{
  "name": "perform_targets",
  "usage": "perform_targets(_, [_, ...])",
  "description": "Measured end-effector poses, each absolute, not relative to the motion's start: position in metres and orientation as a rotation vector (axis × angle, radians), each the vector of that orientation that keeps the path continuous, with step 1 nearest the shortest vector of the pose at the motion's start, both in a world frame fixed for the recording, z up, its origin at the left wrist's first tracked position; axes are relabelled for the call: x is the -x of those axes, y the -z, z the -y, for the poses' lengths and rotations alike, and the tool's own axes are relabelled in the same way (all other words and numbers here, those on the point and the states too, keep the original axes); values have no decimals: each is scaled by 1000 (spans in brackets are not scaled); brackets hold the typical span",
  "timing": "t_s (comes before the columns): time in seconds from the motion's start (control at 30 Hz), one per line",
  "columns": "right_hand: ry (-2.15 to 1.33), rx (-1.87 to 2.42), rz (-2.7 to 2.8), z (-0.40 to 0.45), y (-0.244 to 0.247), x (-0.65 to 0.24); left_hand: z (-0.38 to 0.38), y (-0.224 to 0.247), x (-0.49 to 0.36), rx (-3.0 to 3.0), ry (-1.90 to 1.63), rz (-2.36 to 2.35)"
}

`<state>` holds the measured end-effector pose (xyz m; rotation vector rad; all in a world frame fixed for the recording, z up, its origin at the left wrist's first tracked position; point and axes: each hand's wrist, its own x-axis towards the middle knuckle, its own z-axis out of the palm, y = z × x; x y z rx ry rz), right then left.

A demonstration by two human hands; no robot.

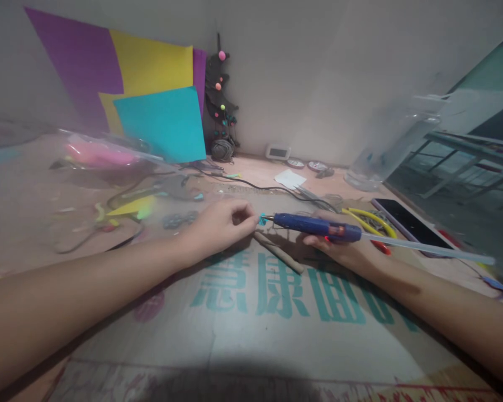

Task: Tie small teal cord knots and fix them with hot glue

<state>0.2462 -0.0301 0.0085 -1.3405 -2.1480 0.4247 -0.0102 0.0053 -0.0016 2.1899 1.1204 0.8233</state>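
My left hand (220,223) is closed in a pinch at the centre, with a small turquoise piece (262,220) at its fingertips. My right hand (346,250) is wrapped round a dark blue hot glue gun (299,223), which lies nearly level. Its metal nozzle reaches the turquoise piece; whether they touch, I cannot tell. From the rear of the gun a long translucent glue stick (431,249) sticks out to the right. A red light glows near my right fingers. Under my hands, a brown rolled stick (279,252) lies on a board (251,340) printed with green characters.
Yellow-handled pliers (375,221) and a phone (411,224) lie at right, before a clear plastic jar (371,159). Purple, yellow and turquoise sheets (163,125) lean on the wall beside a dark beaded ornament (221,106). A black cable (260,185) crosses behind my hands.
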Motion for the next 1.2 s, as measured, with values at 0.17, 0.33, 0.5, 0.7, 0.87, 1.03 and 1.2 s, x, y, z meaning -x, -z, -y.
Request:
perform_targets(0.17, [-410,1338,2154,29,-7,-247,-6,2,11,-2205,-819,-1112])
perform_targets(0.33, [-390,1325,2155,28,-6,-248,-6,2,11,-2204,-812,-1109])
perform_targets(0.5, [-407,1319,2140,29,-7,-246,-5,2,10,-2191,-806,-1121])
perform_targets(0.7, [-419,1344,2138,30,-9,-245,-5,2,10,-2173,-800,-1107])
perform_targets(0.87, [-400,1305,2152,29,-7,-246,-5,4,11,-2188,-818,-1101])
perform_targets(1.03, [-382,1298,2169,28,-7,-246,-6,4,10,-2176,-808,-1101])
perform_targets(1.2, [-356,1290,2202,27,-7,-247,-6,3,11,-2196,-817,-1116])
